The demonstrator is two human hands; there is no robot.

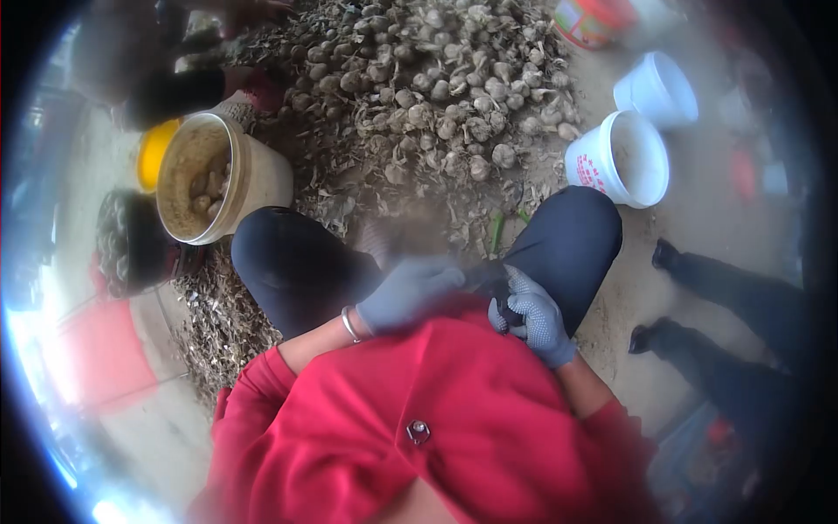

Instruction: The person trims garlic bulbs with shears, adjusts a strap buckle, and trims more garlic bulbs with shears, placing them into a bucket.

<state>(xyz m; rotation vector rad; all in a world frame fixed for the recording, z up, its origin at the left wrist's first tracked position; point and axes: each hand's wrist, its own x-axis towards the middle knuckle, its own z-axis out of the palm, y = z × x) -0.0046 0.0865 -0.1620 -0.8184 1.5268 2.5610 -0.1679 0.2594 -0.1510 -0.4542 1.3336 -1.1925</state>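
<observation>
My left hand (406,293), in a grey glove with a bracelet at the wrist, is over my lap, its fingers smeared by motion. Whether it holds anything is not clear. Beside it, my right hand (537,319) wears a grey dotted glove, its fingers closed around a dark object (495,284) too blurred to name. Beyond my knees spreads a large heap of garlic bulbs (445,87) with dry husks. A green stalk (497,231) lies by my right knee.
At the left stand a cream bucket (271,179) with some bulbs inside and a yellow container (155,155). White buckets (589,157) and a red tub (602,22) are at the upper right. Another person's gloved hand (262,90) is upper left; another person's legs (724,284) extend from the right.
</observation>
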